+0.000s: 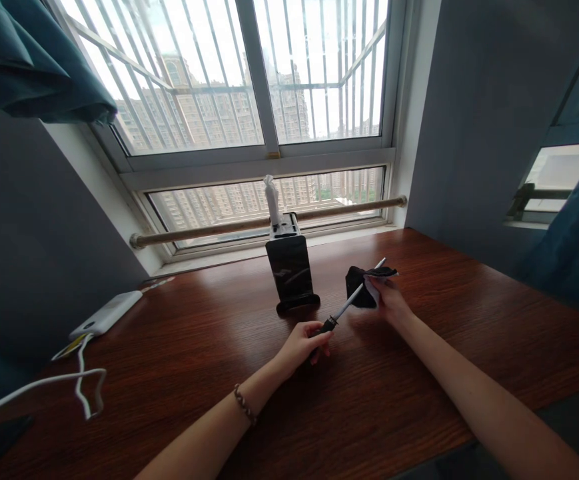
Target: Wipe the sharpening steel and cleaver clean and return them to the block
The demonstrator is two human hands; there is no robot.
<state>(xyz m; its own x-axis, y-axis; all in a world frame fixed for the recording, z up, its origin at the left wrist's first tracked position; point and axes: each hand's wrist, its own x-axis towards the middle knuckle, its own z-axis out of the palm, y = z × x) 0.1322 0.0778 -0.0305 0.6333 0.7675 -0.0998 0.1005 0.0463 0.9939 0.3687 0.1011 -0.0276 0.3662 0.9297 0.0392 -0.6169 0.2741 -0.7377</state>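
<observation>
My left hand (305,347) is closed around the black handle of a slim, sword-like blade (348,301). A dark guard sits where the handle meets the pale, straight blade, which slants up to the right. My right hand (388,299) pinches a black cloth (355,283) with a lighter underside, folded about the far part of the blade. The blade's tip pokes out beyond the cloth. Both hands are just above the wooden table (209,373). Behind them stands a black tablet or phone stand (290,270).
A tissue box (285,227) with a tissue sticking up is behind the stand. At the left lies a white power strip or adapter (106,313) with a white cable (39,383). A barred window (264,100) and a horizontal rail (209,231) border the table's far edge.
</observation>
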